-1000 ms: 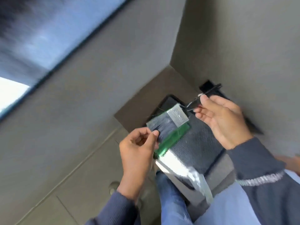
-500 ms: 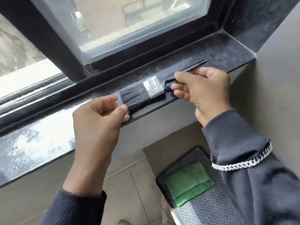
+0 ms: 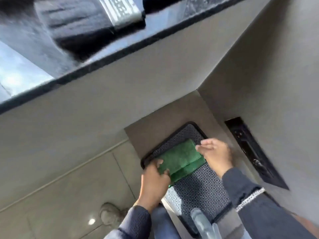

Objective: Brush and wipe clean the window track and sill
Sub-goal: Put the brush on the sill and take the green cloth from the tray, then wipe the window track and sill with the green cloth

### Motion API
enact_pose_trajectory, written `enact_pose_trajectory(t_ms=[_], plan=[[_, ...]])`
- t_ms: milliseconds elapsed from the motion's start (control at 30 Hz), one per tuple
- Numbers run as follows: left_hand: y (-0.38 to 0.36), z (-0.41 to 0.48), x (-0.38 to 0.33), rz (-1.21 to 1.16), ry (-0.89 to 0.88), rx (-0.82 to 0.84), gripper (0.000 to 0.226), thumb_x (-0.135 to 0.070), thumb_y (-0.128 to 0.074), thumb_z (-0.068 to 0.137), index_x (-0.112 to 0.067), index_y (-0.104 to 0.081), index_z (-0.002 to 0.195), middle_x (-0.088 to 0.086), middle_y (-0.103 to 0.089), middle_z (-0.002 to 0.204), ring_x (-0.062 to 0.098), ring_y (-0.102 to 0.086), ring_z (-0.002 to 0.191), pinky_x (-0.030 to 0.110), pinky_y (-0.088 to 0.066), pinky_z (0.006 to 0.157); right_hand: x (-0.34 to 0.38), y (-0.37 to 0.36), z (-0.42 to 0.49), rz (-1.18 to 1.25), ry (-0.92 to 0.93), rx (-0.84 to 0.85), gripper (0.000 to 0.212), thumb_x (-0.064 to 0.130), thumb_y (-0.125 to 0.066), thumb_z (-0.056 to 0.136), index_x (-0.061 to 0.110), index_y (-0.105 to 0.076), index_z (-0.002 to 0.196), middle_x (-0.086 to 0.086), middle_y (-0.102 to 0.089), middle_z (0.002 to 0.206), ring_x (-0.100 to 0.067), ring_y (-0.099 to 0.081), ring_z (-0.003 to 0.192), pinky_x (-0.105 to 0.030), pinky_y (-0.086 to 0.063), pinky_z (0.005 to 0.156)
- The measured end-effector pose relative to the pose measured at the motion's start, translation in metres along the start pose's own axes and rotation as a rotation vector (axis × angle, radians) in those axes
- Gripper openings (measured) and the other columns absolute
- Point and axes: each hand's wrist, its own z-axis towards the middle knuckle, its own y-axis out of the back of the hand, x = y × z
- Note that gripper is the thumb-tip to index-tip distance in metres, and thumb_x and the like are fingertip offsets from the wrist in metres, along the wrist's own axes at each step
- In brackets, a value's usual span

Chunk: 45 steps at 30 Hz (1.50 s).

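Note:
A black-bristled brush [image 3: 82, 23] with a metal ferrule lies on the dark window sill [image 3: 155, 35] at the top, very close to the camera and blurred. Below, a folded green cloth [image 3: 181, 157] rests on a black patterned mat [image 3: 198, 188]. My left hand [image 3: 153, 181] grips the cloth's near left corner, fingers curled over its edge. My right hand [image 3: 215, 156] hovers at the cloth's right edge with fingers apart, blurred by motion; whether it touches the cloth is unclear.
Grey plaster walls meet in a corner on the right, with a dark recessed slot [image 3: 253, 152] in the right wall. Pale floor tiles [image 3: 60, 195] spread to the left. A clear bottle top [image 3: 202, 221] rises at the bottom edge, near my blue trouser leg.
Both hands have let go of the brush, which now lies on the sill, and have dropped down to the green cloth. The view has tilted down toward the mat.

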Motion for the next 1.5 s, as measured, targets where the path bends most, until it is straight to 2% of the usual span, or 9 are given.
enact_pose_trajectory(t_ms=[133, 300, 433, 533, 667, 900, 1200, 1367, 1500], plan=[[-0.040, 0.061, 0.056, 0.562, -0.129, -0.014, 0.046, -0.014, -0.053, 0.085, -0.013, -0.050, 0.131, 0.014, -0.053, 0.135, 0.033, -0.047, 0.125, 0.037, -0.040, 0.105, -0.067, -0.025, 0.034, -0.244, -0.005, -0.040, 0.043, 0.025, -0.080, 0.077, 0.013, -0.066, 0.115, -0.008, -0.071, 0.111, -0.026, -0.066, 0.101, -0.033, -0.051, 0.092], [-0.038, 0.081, 0.048, 0.853, -0.175, 0.012, 0.039, -0.010, -0.050, 0.074, -0.016, -0.061, 0.110, 0.011, -0.066, 0.113, 0.033, -0.059, 0.106, 0.038, -0.050, 0.085, -0.080, -0.038, 0.036, -0.390, -0.005, 0.009, 0.041, 0.019, -0.075, 0.078, 0.016, -0.067, 0.118, -0.011, -0.074, 0.108, -0.028, -0.069, 0.093, -0.028, -0.051, 0.076], [0.011, 0.039, 0.001, 0.528, -0.110, 0.025, 0.018, -0.015, -0.052, 0.061, -0.013, -0.062, 0.075, 0.005, -0.069, 0.078, 0.029, -0.065, 0.076, 0.026, -0.047, 0.060, -0.024, -0.022, -0.002, -0.215, 0.020, 0.100, 0.012, 0.010, -0.075, 0.075, 0.018, -0.072, 0.083, -0.002, -0.077, 0.085, -0.023, -0.072, 0.077, -0.028, -0.057, 0.066], [0.052, -0.015, -0.017, 0.223, -0.128, -0.010, 0.008, -0.021, -0.050, 0.061, -0.021, -0.043, 0.064, -0.007, -0.047, 0.055, 0.012, -0.043, 0.052, 0.026, -0.034, 0.050, 0.025, 0.005, -0.057, -0.142, 0.049, 0.165, 0.008, 0.007, -0.074, 0.075, 0.014, -0.073, 0.072, -0.001, -0.076, 0.071, -0.025, -0.072, 0.073, -0.032, -0.056, 0.066], [0.107, -0.075, -0.034, 0.017, -0.272, -0.180, 0.012, -0.017, -0.057, 0.065, -0.025, -0.052, 0.073, 0.000, -0.054, 0.059, 0.004, -0.039, 0.055, 0.023, -0.042, 0.058, 0.066, 0.028, -0.108, -0.035, 0.169, 0.195, 0.025, 0.006, -0.075, 0.071, 0.031, -0.076, 0.072, 0.002, -0.075, 0.065, -0.014, -0.068, 0.060, -0.030, -0.053, 0.060], [0.284, -0.167, -0.073, -0.312, -0.448, -0.727, 0.021, -0.013, -0.074, 0.073, -0.028, -0.071, 0.087, -0.014, -0.071, 0.068, -0.005, -0.058, 0.055, 0.012, -0.046, 0.057, 0.242, -0.013, -0.223, 0.172, 0.587, 0.368, 0.035, -0.009, -0.074, 0.069, 0.025, -0.074, 0.081, -0.004, -0.075, 0.067, -0.008, -0.063, 0.057, -0.021, -0.051, 0.057], [0.482, -0.170, -0.098, -0.362, -0.524, -1.289, 0.028, -0.002, -0.068, 0.080, -0.016, -0.068, 0.103, 0.003, -0.074, 0.090, 0.026, -0.070, 0.085, 0.034, -0.056, 0.079, 0.401, -0.184, -0.321, 0.158, 0.827, 0.369, 0.048, 0.007, -0.075, 0.073, 0.023, -0.057, 0.116, 0.000, -0.069, 0.089, -0.013, -0.065, 0.079, -0.031, -0.051, 0.074], [0.477, -0.158, -0.035, -0.174, -0.508, -1.151, 0.043, -0.003, -0.056, 0.088, -0.006, -0.055, 0.131, 0.014, -0.062, 0.132, 0.031, -0.058, 0.122, 0.035, -0.043, 0.106, 0.413, -0.226, -0.318, -0.290, 0.889, 0.200, 0.036, 0.013, -0.070, 0.076, 0.015, -0.060, 0.111, -0.005, -0.067, 0.102, -0.022, -0.062, 0.087, -0.029, -0.049, 0.076], [0.451, -0.149, 0.028, 0.197, -0.339, -0.966, 0.062, -0.035, -0.040, 0.096, -0.006, -0.033, 0.150, 0.012, -0.028, 0.161, 0.023, -0.021, 0.151, 0.031, 0.000, 0.124, 0.415, -0.232, -0.306, -0.711, 1.328, -0.079, 0.041, 0.028, -0.065, 0.080, 0.020, -0.057, 0.119, -0.004, -0.057, 0.112, -0.020, -0.056, 0.097, -0.034, -0.051, 0.084]])
